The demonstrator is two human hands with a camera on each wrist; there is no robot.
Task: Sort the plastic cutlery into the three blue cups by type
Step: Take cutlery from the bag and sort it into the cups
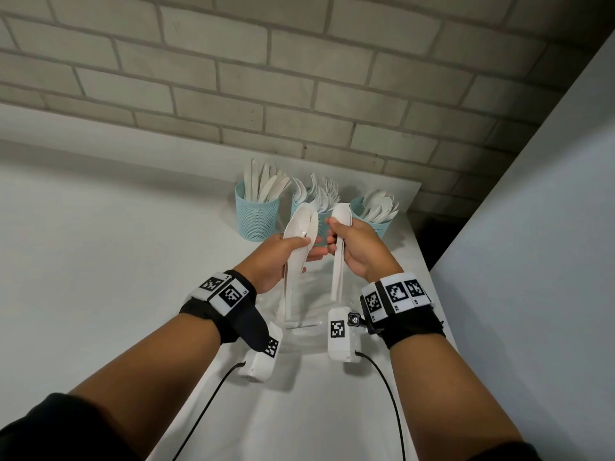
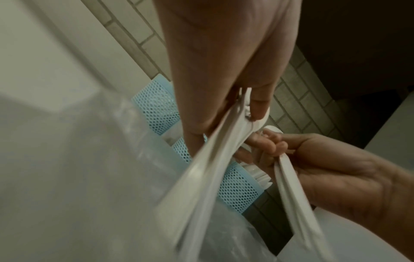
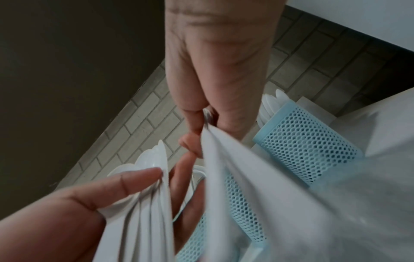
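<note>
Three blue mesh cups stand in a row at the back of the white table (image 1: 133,261). The left cup (image 1: 258,217) holds knives, the middle cup (image 1: 322,232) mostly forks, the right cup (image 1: 377,227) spoons. My left hand (image 1: 311,247) grips a bunch of white spoons (image 1: 299,224) by their necks, bowls up, in front of the middle cup. My right hand (image 1: 336,236) grips more white spoons (image 1: 341,212), just right of the bunch. In the left wrist view the right hand (image 2: 325,168) curls round the spoon handles (image 2: 291,186). In the right wrist view my left hand's thumb presses on its bunch (image 3: 145,203).
A crumpled clear plastic bag (image 1: 306,327) lies on the table under the hands. A grey brick wall (image 1: 299,78) runs behind the cups. A white panel (image 1: 532,227) rises on the right beyond a dark gap at the table's right edge.
</note>
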